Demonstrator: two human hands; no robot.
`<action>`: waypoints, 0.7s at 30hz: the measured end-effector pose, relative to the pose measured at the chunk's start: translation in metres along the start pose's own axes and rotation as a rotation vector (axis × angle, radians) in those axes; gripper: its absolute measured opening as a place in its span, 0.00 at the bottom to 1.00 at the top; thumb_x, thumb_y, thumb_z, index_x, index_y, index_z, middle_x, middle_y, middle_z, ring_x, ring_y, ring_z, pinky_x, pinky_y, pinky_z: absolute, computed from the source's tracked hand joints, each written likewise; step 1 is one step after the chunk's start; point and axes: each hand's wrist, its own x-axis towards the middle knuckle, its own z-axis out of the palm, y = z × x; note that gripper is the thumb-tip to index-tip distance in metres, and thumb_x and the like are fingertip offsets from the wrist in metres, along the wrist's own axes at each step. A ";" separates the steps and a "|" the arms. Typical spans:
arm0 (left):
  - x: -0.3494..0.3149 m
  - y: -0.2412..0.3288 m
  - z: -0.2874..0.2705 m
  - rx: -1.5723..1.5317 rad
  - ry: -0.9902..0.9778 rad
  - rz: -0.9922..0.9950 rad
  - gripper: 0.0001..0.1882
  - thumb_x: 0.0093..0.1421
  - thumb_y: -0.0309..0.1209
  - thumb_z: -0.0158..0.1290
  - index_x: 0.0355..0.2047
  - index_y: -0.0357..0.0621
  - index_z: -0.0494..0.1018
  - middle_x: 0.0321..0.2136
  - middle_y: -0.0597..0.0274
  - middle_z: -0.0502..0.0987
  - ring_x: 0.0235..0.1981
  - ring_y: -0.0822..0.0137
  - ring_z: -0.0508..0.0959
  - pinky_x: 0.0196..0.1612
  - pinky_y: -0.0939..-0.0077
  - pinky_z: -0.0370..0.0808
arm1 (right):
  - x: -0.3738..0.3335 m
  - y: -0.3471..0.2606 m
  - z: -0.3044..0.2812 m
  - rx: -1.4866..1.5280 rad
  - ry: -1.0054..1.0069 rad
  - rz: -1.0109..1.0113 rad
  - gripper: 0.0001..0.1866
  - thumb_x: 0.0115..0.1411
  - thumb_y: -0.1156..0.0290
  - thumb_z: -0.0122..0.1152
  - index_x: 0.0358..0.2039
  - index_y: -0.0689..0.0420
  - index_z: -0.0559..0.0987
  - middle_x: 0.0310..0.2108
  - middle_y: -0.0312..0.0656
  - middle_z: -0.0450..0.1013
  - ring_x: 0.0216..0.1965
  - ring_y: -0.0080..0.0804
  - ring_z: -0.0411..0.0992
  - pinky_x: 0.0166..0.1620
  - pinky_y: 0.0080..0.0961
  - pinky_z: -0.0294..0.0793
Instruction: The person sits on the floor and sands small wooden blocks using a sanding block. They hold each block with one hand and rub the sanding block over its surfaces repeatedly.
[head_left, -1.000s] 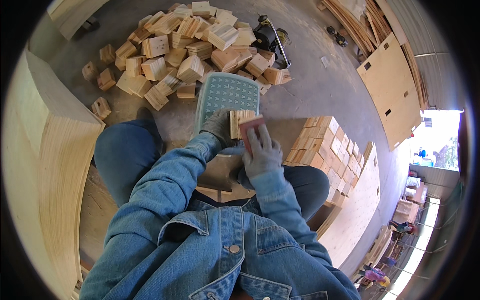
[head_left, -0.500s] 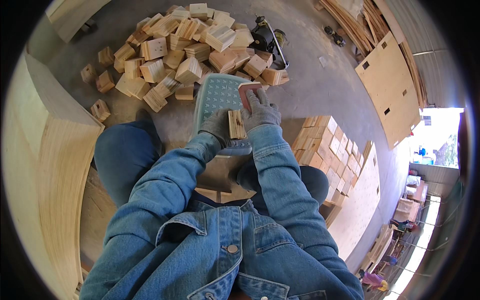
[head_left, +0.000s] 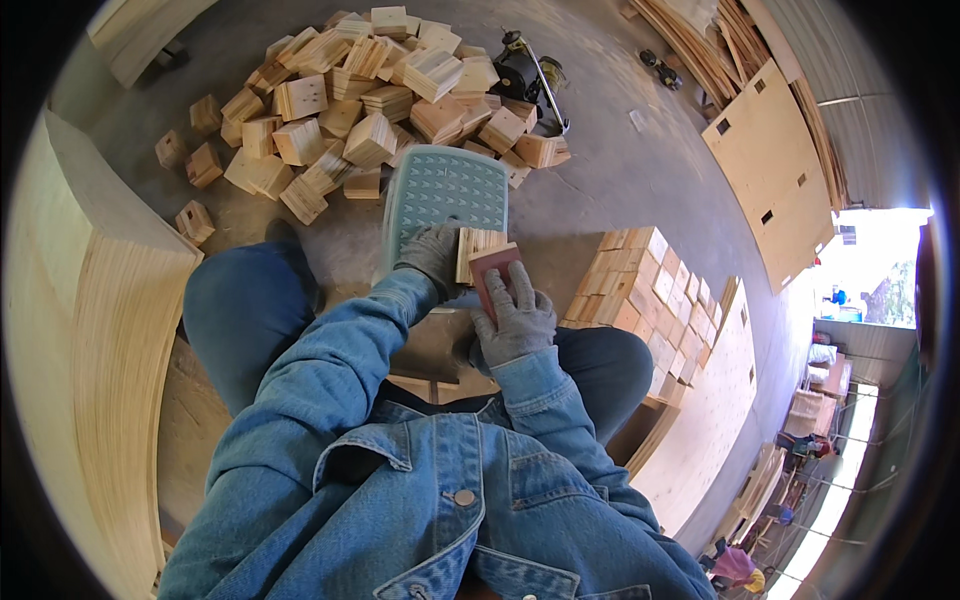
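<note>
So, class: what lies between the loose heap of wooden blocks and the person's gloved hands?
In the head view, a pale green plastic stool lies between the heap of blocks and the left hand and right hand.
</note>
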 end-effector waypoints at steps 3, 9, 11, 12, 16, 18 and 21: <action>0.002 -0.008 0.010 -0.033 0.011 -0.042 0.38 0.49 0.47 0.72 0.58 0.54 0.70 0.54 0.51 0.77 0.58 0.46 0.77 0.63 0.51 0.72 | 0.023 0.000 -0.002 0.009 0.017 0.006 0.36 0.59 0.53 0.70 0.69 0.40 0.74 0.74 0.46 0.61 0.61 0.63 0.69 0.64 0.58 0.69; -0.003 -0.006 0.011 -0.023 0.064 -0.122 0.42 0.48 0.48 0.72 0.61 0.55 0.67 0.57 0.50 0.75 0.61 0.45 0.74 0.67 0.51 0.68 | 0.111 0.002 -0.009 0.000 -0.030 0.160 0.35 0.62 0.52 0.67 0.70 0.37 0.72 0.74 0.43 0.61 0.62 0.62 0.69 0.65 0.53 0.71; -0.001 -0.007 0.014 -0.038 0.057 -0.117 0.43 0.48 0.49 0.72 0.61 0.55 0.66 0.58 0.49 0.75 0.62 0.45 0.74 0.67 0.51 0.67 | 0.120 0.004 -0.010 -0.022 -0.063 0.183 0.35 0.63 0.51 0.66 0.71 0.36 0.71 0.75 0.43 0.60 0.62 0.61 0.69 0.65 0.52 0.70; -0.003 -0.010 0.013 -0.031 0.056 -0.111 0.43 0.48 0.49 0.72 0.61 0.55 0.66 0.58 0.49 0.75 0.62 0.44 0.74 0.67 0.51 0.67 | 0.116 0.003 -0.009 -0.026 -0.061 0.176 0.35 0.63 0.51 0.66 0.71 0.37 0.71 0.75 0.43 0.60 0.63 0.61 0.69 0.65 0.52 0.70; -0.010 -0.003 0.009 0.017 0.108 -0.085 0.41 0.48 0.49 0.71 0.60 0.55 0.68 0.58 0.49 0.73 0.60 0.44 0.75 0.66 0.51 0.69 | 0.065 0.001 -0.003 -0.045 0.003 0.049 0.37 0.61 0.52 0.67 0.71 0.43 0.71 0.74 0.46 0.60 0.63 0.60 0.68 0.65 0.53 0.70; -0.008 0.008 -0.003 0.030 -0.001 -0.063 0.41 0.48 0.49 0.71 0.60 0.55 0.68 0.58 0.48 0.73 0.59 0.44 0.75 0.65 0.51 0.70 | 0.028 0.003 -0.001 -0.032 0.031 -0.019 0.37 0.61 0.53 0.67 0.70 0.46 0.71 0.73 0.48 0.61 0.63 0.62 0.68 0.64 0.54 0.70; -0.003 0.005 0.000 0.046 -0.023 -0.048 0.40 0.48 0.49 0.71 0.60 0.54 0.68 0.57 0.48 0.73 0.58 0.45 0.76 0.64 0.50 0.71 | -0.011 -0.002 -0.002 0.012 0.044 -0.081 0.36 0.61 0.55 0.67 0.69 0.48 0.72 0.72 0.49 0.62 0.61 0.65 0.68 0.62 0.56 0.70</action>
